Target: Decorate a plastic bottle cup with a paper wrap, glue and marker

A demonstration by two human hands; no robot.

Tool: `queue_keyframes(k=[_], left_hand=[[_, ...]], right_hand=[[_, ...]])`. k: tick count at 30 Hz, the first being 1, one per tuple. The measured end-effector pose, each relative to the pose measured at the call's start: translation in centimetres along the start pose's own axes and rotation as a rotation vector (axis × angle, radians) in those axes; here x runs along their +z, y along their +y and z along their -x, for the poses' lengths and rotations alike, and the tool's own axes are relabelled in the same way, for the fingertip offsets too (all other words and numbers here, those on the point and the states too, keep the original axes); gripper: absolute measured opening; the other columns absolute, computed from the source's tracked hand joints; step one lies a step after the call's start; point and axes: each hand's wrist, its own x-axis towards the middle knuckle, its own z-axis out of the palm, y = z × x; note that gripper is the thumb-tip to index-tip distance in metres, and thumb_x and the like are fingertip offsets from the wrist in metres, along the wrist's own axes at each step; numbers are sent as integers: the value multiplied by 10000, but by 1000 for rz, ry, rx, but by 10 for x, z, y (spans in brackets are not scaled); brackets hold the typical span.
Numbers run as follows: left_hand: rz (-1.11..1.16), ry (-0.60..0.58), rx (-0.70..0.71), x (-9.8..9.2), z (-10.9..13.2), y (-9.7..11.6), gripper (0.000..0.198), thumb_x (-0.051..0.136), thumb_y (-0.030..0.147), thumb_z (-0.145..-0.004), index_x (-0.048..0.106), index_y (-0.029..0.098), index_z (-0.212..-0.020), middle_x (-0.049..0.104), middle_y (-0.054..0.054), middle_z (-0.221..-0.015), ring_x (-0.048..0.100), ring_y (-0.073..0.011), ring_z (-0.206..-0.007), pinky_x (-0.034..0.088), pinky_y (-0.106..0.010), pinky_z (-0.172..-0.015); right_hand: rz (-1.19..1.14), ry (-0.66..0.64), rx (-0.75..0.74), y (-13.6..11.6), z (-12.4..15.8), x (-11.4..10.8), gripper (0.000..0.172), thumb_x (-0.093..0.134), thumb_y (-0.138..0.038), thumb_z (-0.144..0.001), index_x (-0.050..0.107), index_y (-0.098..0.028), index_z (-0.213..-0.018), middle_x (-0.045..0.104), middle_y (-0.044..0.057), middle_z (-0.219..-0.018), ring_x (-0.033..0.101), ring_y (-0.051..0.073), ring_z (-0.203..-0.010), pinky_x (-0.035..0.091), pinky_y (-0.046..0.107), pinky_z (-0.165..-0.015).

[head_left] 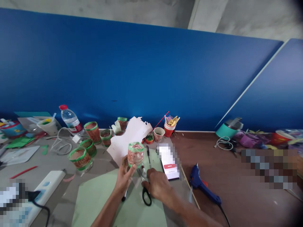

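My left hand (124,176) is wrapped round a small cup (135,154) with brown sides and a green rim, holding it upright above the light green paper sheet (97,198). My right hand (158,185) rests palm down on that sheet, its fingers curled over black-handled scissors (145,191) that lie flat. A black pen (148,156) lies just beyond the scissors. A marker pokes out under my left wrist.
Several more green-rimmed cups (80,157) stand at the left, with a water bottle (70,119), a white cable and a power strip (44,189). White cut paper (129,135) lies behind. A phone (169,164) and blue glue gun (201,184) lie right; a teal pot (228,128) farther right.
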Motion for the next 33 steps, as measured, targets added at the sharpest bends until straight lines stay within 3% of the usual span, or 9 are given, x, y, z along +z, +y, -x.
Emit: queue_keyframes(k=[8, 12, 16, 23, 33], left_hand=[[-427, 35, 142, -10, -5, -10, 460, 716, 355, -712, 575, 159, -1103, 652, -133, -1084, 598, -297, -1047, 432, -430, -936], [-664, 53, 202, -9, -4, -6, 462, 645, 404, -749, 561, 134, -1114, 647, -138, -1048, 611, -296, -992, 464, -452, -881], [-817, -21, 180, -9, -3, -7, 481, 624, 393, -759, 551, 133, -1158, 648, -149, -1109, 605, -302, -1031, 459, -462, -903], [-1138, -66, 327, -12, -2, -21, 445, 618, 316, -730, 580, 151, -1142, 684, -129, -1025, 585, -335, -1031, 440, -514, -921], [-1129, -204, 454, -13, -2, -18, 517, 601, 275, -762, 485, 140, -1248, 572, -184, -1229, 522, -328, -1169, 429, -524, -977]], right_hand=[[-388, 128, 184, 20, -6, 6, 135, 494, -178, -808, 616, -178, -750, 713, 93, -734, 670, 221, -697, 390, 261, -584], [-729, 303, 109, 32, -6, 10, 181, 463, -272, -838, 518, -191, -687, 607, 27, -647, 578, 164, -623, 396, 235, -587], [-919, 406, 82, 33, -3, 18, 208, 476, -356, -834, 481, -193, -705, 472, -28, -595, 463, 129, -545, 352, 218, -507], [-1010, 446, 53, 30, 3, 23, 154, 504, -311, -827, 512, -180, -744, 496, -17, -632, 469, 127, -566, 350, 212, -499], [-1052, 433, -12, 30, 12, 19, 97, 523, -275, -830, 526, -181, -808, 589, 20, -702, 548, 140, -603, 406, 202, -503]])
